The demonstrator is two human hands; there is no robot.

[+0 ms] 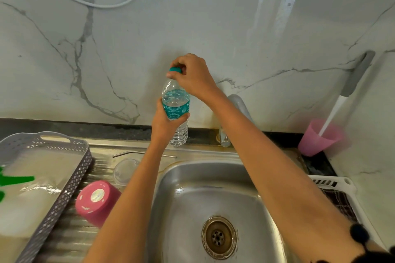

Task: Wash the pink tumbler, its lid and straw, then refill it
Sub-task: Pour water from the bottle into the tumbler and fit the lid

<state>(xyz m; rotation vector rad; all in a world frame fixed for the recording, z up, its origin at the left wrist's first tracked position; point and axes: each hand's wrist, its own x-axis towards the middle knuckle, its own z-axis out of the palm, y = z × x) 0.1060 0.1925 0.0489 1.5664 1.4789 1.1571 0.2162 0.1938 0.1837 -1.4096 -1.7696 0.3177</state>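
Observation:
A clear water bottle (176,100) with a teal label stands at the back edge of the sink, against the marble wall. My left hand (165,121) grips its body around the label. My right hand (192,74) pinches its teal cap (175,70) from above. The pink tumbler (97,202) lies upside down on the ribbed drainboard, left of my left forearm. Its clear lid (125,170) lies flat just behind it. The metal straw (136,152) lies along the back of the drainboard, partly hidden by my left arm.
A steel sink basin (218,205) with a drain sits below my arms. The tap (237,111) stands behind my right forearm. A grey plastic basket (70,168) is at left, a pink cup (318,137) with a brush at right, a white rack (337,188) beside the sink.

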